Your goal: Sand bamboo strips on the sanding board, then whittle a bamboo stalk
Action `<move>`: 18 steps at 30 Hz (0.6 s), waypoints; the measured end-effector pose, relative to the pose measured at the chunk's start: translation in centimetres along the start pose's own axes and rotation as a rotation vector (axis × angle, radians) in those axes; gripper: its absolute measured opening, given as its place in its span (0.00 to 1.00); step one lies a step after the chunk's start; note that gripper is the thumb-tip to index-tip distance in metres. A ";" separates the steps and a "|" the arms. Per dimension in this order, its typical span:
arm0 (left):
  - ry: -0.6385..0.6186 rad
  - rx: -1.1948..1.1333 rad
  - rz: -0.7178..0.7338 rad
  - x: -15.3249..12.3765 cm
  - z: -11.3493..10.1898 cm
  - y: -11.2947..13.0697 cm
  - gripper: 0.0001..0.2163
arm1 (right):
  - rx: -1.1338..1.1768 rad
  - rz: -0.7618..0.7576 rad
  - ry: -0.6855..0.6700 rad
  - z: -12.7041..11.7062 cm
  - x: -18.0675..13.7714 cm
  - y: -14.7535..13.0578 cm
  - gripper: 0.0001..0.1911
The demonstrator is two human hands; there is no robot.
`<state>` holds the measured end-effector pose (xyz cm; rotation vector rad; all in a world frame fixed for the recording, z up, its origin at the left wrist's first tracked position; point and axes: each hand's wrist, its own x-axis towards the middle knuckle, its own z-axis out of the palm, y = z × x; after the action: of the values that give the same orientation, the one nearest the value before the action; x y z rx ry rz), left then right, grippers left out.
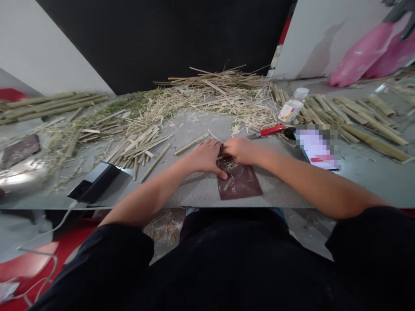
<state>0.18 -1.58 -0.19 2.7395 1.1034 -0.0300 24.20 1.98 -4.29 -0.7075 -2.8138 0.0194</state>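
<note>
Leaning over a grey table (207, 123), seen from the head camera, a person in a black top brings two bare hands together at the far end of a flat brown sheet (241, 188), which lies near the table's front edge. The left hand (207, 156) is spread, its thumb wide of the fingers and resting on the sheet, perhaps to steady it. The right hand (242, 150) is curled beside it, its grip drawn in; what it pinches, if anything, cannot be told. Pale crumbs dot the sheet, which may serve as a work surface.

A loose strip (192, 144) lies just beyond the left fingers. A red-handled knife (271, 130) lies close past the right hand, with a phone (317, 149) and bottle (293, 106) near it. A heap of shavings (220, 97) crowds the back; more strips (139, 147) and a black box (94, 183) sit to the left.
</note>
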 end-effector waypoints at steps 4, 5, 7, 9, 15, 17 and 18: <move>-0.011 -0.010 -0.004 -0.2 -0.2 0.1 0.54 | 0.015 0.031 -0.038 -0.3 -0.3 0.5 0.11; -0.010 -0.009 -0.005 -0.2 -0.2 0.1 0.54 | 0.009 0.076 -0.016 -0.5 -0.6 0.9 0.10; -0.005 -0.004 -0.003 -0.2 -0.2 0.2 0.54 | -0.003 0.119 0.007 -0.6 -0.8 1.3 0.09; 0.002 0.001 -0.001 -0.2 -0.2 0.1 0.52 | -0.004 0.082 0.002 -0.4 -0.6 1.0 0.09; -0.009 -0.008 -0.011 -0.3 0.0 0.0 0.54 | 0.075 0.062 0.012 -0.4 -0.6 1.1 0.11; -0.002 -0.007 -0.003 -0.3 0.1 -0.1 0.55 | 0.065 0.099 0.041 -0.5 -0.8 1.2 0.10; 0.006 -0.005 0.004 -0.3 0.2 -0.1 0.54 | 0.051 0.094 0.045 -0.4 -0.8 0.9 0.10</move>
<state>-0.11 -1.70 -0.37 2.7393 1.0988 -0.0180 25.40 2.43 -4.13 -0.8171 -2.7251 0.0900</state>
